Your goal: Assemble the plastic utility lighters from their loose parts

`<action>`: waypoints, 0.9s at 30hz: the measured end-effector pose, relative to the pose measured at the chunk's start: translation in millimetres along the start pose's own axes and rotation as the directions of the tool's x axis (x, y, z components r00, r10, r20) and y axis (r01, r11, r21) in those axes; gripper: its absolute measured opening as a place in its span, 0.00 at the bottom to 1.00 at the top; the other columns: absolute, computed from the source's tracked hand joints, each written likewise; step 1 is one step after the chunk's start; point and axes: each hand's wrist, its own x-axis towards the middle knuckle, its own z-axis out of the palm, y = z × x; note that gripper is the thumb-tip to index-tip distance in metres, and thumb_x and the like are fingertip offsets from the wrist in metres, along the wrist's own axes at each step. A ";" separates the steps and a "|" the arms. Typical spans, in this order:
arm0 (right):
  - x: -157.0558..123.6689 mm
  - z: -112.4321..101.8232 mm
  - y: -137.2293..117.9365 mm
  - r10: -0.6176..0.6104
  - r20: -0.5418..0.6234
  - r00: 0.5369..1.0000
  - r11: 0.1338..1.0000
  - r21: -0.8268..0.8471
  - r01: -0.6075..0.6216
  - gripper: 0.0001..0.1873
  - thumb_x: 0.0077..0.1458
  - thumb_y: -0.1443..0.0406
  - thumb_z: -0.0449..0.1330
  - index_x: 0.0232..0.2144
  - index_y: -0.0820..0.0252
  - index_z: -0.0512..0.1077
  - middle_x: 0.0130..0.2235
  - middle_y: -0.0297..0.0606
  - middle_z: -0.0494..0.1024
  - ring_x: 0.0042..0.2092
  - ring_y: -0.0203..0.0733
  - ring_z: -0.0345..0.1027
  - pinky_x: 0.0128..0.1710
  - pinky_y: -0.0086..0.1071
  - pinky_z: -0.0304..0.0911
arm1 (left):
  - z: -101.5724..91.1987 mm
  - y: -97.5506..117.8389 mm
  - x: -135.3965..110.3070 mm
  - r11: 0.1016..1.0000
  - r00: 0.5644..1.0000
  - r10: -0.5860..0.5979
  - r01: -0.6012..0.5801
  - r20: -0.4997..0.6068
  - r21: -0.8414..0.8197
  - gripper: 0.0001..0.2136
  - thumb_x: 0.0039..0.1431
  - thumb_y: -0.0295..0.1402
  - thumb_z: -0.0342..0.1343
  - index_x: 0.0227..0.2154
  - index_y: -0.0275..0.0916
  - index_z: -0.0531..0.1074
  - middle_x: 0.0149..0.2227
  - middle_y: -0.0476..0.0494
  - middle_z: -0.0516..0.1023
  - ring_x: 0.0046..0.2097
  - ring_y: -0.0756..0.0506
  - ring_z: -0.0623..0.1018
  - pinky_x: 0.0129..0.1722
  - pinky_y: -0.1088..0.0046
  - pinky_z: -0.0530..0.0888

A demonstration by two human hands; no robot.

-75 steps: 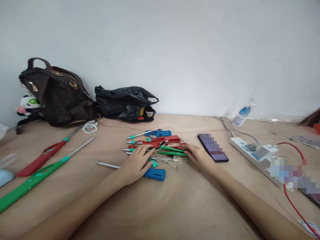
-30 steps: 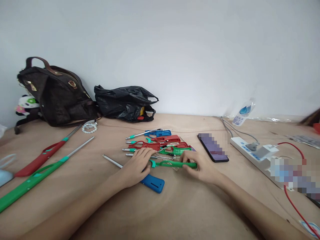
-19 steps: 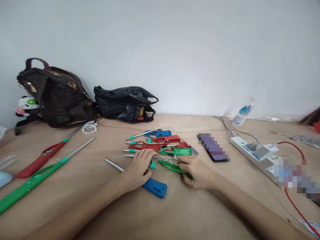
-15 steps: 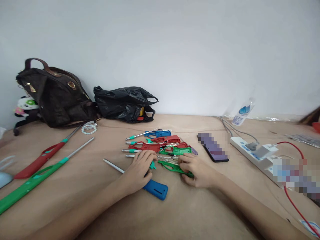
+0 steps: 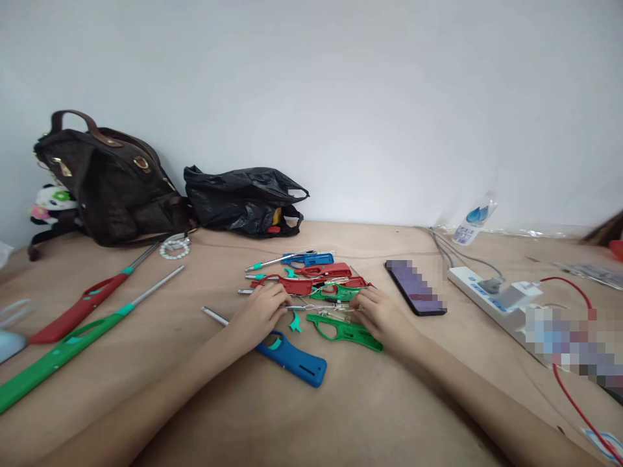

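Take the blue lighter [image 5: 302,366], lying nearest you, as your landmark. Your left hand [image 5: 259,314] crosses above its barrel, with your fingertips just beyond it at a thin metal rod [image 5: 298,308]; the fingers lie close together, but you cannot tell from here whether they pinch the rod or merely cover it. Your right hand [image 5: 384,318] sits beyond and to the right of the blue lighter, fingers curled over the small clear parts [image 5: 341,314]; what they pinch, if anything, is hidden. An open green shell [image 5: 357,333] lies right of the blue lighter, and a second green shell [image 5: 343,293] lies farther beyond it. The loose teal trigger [image 5: 296,322] is just past the blue lighter, so a dragging left finger could flick it away. Your left wrist could catch the barrel and swing the blue lighter round. Thin wiring among the parts beyond it could snag and pull loose if your hands draw apart. Your right palm, so near the open green shell, could knock it askew.
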 end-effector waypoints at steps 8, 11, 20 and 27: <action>4.9 13.5 5.4 0.037 -0.004 0.999 0.994 -0.106 -0.037 0.08 0.61 0.70 0.53 0.40 0.60 0.71 0.40 0.46 0.72 0.43 0.49 0.65 0.42 0.43 0.66 | 2.0 5.3 -0.4 0.998 0.994 0.067 -0.069 -0.085 -0.016 0.07 0.64 0.26 0.45 0.35 0.38 0.67 0.39 0.42 0.72 0.42 0.42 0.71 0.42 0.65 0.69; 6.0 13.9 5.6 0.036 -0.015 0.999 0.993 -0.115 -0.037 0.06 0.61 0.70 0.54 0.37 0.59 0.71 0.39 0.45 0.71 0.42 0.48 0.64 0.42 0.42 0.65 | 1.4 9.1 -1.6 0.996 0.991 0.078 -0.082 -0.113 -0.027 0.08 0.65 0.27 0.43 0.37 0.38 0.68 0.41 0.42 0.72 0.42 0.42 0.71 0.43 0.65 0.69; 1.7 -11.7 -1.1 0.038 -0.149 0.988 0.999 0.034 -0.033 0.05 0.63 0.68 0.50 0.39 0.59 0.66 0.40 0.44 0.73 0.42 0.49 0.64 0.43 0.41 0.60 | -6.2 21.6 -5.1 0.974 0.951 0.148 -0.188 -0.270 -0.129 0.12 0.68 0.27 0.37 0.41 0.38 0.66 0.42 0.41 0.70 0.45 0.43 0.70 0.47 0.67 0.67; -2.2 -32.0 -4.5 -0.061 -0.179 0.982 0.984 0.153 0.089 0.04 0.61 0.66 0.52 0.38 0.57 0.65 0.35 0.40 0.74 0.39 0.45 0.66 0.43 0.40 0.57 | -9.4 25.5 -7.3 0.966 0.957 0.143 -0.191 -0.254 -0.175 0.12 0.68 0.26 0.37 0.43 0.37 0.66 0.43 0.41 0.70 0.46 0.44 0.70 0.47 0.68 0.68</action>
